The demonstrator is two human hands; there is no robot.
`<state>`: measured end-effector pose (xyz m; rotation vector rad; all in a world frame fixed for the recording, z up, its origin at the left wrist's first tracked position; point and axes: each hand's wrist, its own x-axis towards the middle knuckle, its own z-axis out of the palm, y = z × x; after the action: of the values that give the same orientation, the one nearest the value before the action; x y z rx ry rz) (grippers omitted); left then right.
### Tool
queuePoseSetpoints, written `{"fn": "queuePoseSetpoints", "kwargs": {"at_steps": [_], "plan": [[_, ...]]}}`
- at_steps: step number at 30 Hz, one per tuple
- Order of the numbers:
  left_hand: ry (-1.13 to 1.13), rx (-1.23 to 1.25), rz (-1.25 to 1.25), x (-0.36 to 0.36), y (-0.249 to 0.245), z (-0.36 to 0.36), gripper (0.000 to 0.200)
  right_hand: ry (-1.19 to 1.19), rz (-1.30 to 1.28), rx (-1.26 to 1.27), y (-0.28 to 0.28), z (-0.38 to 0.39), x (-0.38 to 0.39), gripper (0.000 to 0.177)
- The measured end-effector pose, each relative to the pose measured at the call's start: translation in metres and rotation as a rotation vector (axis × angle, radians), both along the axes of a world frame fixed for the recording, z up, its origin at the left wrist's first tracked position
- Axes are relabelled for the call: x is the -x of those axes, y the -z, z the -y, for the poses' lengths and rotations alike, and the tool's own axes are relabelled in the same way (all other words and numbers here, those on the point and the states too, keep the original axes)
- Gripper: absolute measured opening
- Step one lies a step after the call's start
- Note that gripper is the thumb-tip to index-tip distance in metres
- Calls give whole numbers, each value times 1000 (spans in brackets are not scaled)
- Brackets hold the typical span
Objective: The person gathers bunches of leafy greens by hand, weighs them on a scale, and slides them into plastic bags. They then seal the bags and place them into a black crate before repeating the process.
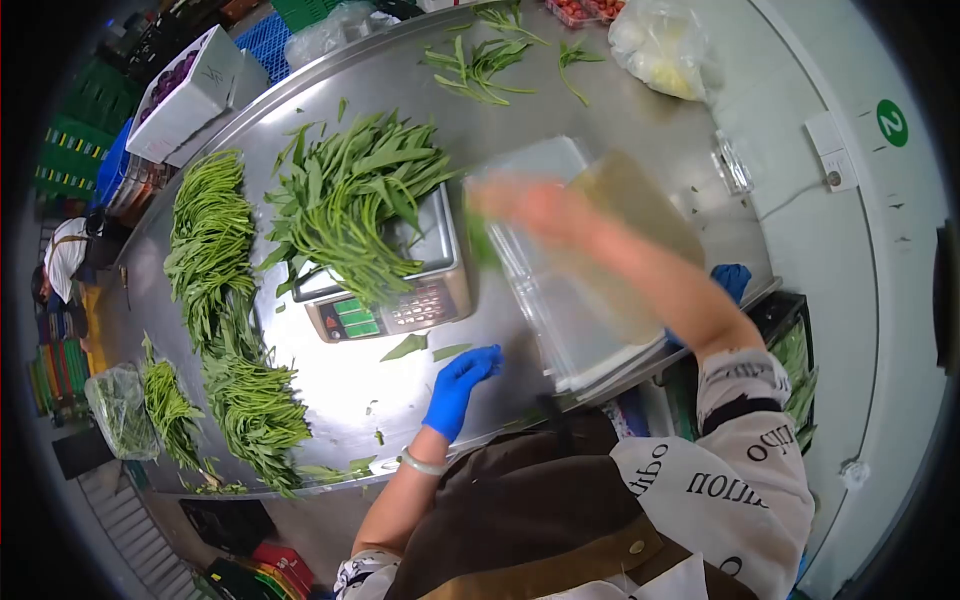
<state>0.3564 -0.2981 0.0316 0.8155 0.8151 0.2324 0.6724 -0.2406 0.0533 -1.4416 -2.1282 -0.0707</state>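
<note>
My left hand (pixel 464 388), in a blue glove, hovers by the front of the scale with loosely bent fingers and nothing in them. My bare right hand (pixel 525 205) is smeared by motion over the stack of clear plastic bags (pixel 550 290). A blurred green leafy bit (pixel 481 238) shows just below its fingers; whether they hold it, I cannot tell. Between my hands and the long rows lies a heap of leafy green stems (pixel 365 200) on the digital scale (pixel 440 302). Loose leaves (pixel 405 347) lie before the scale.
Long rows of bundled greens (pixel 215 240) line the left of the metal table (pixel 400 410). A wrapped pack of greens (pixel 125 410) sits at the far left. Loose sprigs (pixel 485 65) and a knotted plastic bag (pixel 660 50) lie at the back. Another person (pixel 70 255) stands far left.
</note>
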Motion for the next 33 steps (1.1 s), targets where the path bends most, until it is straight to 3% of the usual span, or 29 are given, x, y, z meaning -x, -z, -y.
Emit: {"fn": "queuePoseSetpoints", "kwargs": {"at_steps": [2,4,7,9,10,11,12,13,16,18,20,21,23,25,26,27,28,30,33], "plan": [[43,-115,-116,-23,25,6,29,408,205,228,-32,-44,-79,76],[61,-319,-208,-34,56,17,31,734,364,222,-51,-55,-112,84],[129,-802,-437,-30,90,31,35,682,403,278,-48,-24,-96,90],[231,-874,-565,-9,105,39,33,573,433,429,9,27,-73,74],[283,-914,-626,2,109,37,31,481,320,735,27,57,-54,68],[198,-771,-612,11,101,33,30,470,265,817,55,95,-31,71],[218,-771,-726,19,93,24,28,450,372,808,79,132,-14,76],[129,-890,-767,33,97,13,30,466,360,909,71,154,3,75],[-2,-1298,-940,66,90,-26,44,594,443,841,105,201,23,69],[-21,-1314,-1012,84,103,-51,53,677,540,706,157,220,17,68],[38,-1183,-1033,92,117,-62,47,660,597,706,155,216,9,60],[77,-1246,-995,93,123,-60,41,648,626,710,154,213,7,55],[158,-1239,-896,94,133,-49,20,667,527,773,110,191,16,49],[421,-1269,-676,109,155,-29,13,695,493,796,95,181,24,47],[671,-1269,-585,116,155,-21,19,714,512,787,99,183,28,47],[745,-1232,-380,125,154,-12,26,733,533,774,105,182,30,48],[960,-1090,-284,132,158,-9,35,747,556,792,121,184,27,51],[926,-1256,96,144,120,-20,36,772,594,833,162,191,16,56],[962,-728,-451,137,50,-69,31,785,493,807,129,168,30,46]]}}
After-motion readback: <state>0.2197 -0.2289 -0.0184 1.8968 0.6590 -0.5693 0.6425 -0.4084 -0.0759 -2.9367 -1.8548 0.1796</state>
